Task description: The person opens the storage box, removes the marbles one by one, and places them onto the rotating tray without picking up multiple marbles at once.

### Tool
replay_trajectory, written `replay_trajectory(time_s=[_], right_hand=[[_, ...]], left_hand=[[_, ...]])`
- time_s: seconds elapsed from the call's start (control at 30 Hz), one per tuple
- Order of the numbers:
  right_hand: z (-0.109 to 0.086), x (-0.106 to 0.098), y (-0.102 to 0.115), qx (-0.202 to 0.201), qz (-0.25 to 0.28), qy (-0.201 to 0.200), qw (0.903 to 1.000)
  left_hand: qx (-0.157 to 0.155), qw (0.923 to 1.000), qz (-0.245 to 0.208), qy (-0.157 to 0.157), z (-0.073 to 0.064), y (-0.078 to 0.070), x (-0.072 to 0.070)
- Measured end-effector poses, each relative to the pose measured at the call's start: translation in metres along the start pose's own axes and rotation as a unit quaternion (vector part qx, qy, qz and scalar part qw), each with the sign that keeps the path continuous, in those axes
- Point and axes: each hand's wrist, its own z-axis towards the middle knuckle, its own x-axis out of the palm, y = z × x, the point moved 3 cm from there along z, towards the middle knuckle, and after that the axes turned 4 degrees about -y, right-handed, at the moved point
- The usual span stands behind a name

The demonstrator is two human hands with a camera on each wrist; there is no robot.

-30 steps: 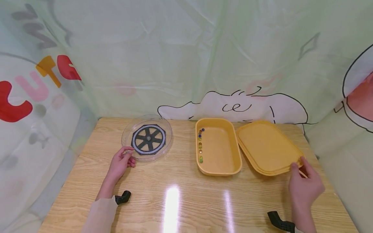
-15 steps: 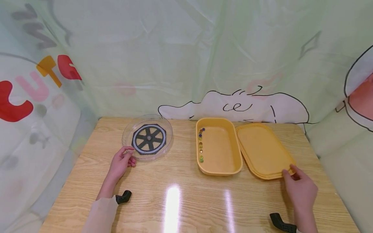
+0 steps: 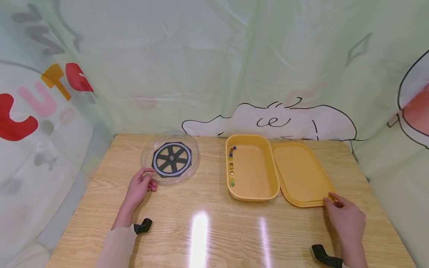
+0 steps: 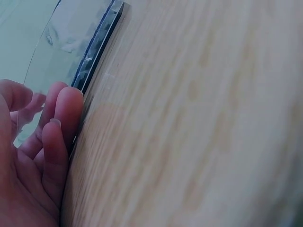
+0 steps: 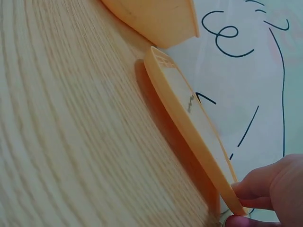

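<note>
At the left, my left hand (image 3: 140,185) holds the near-left edge of a clear round dish (image 3: 192,172). In the left wrist view its curled fingers (image 4: 68,106) lie against the outside of the dish wall (image 4: 97,40). A black six-spoked wheel shape (image 3: 171,158) shows in the dish's bottom. On the right, my right hand (image 3: 346,217) pinches the near-right corner of a yellow lid (image 3: 301,175), thumb and fingers on either side of its edge. The right wrist view shows the lid's side wall (image 5: 182,127) with a shadow along its lower edge.
A yellow rectangular tub (image 3: 253,171) stands immediately left of the lid, with several small coloured glass marbles (image 3: 231,173) lined up along its left side. The wooden table (image 3: 231,234) meets a printed cloth curtain (image 3: 161,74) at the back and sides.
My right hand has lowered the yellow lid and shifted its near corner left and toward me, so it lies flatter beside the tub. My left hand and the dish look unchanged.
</note>
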Motion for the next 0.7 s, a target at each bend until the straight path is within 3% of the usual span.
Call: replay_trajectory(time_s=[0.17, 0.43, 0.7], right_hand=[[-0.001, -0.001, 0.000, -0.008, -0.006, -0.004, 0.9999], [-0.002, -0.004, -0.001, 0.014, 0.004, 0.006, 0.9999], [-0.002, -0.011, 0.000, 0.003, 0.019, -0.015, 0.9997]], left_hand=[[-0.004, 0.9999, 0.013, 0.000, -0.002, 0.002, -0.002], [-0.004, 1.0000, -0.004, 0.007, -0.005, -0.001, -0.005], [0.001, 1.0000, -0.002, 0.009, -0.003, 0.000, -0.003]])
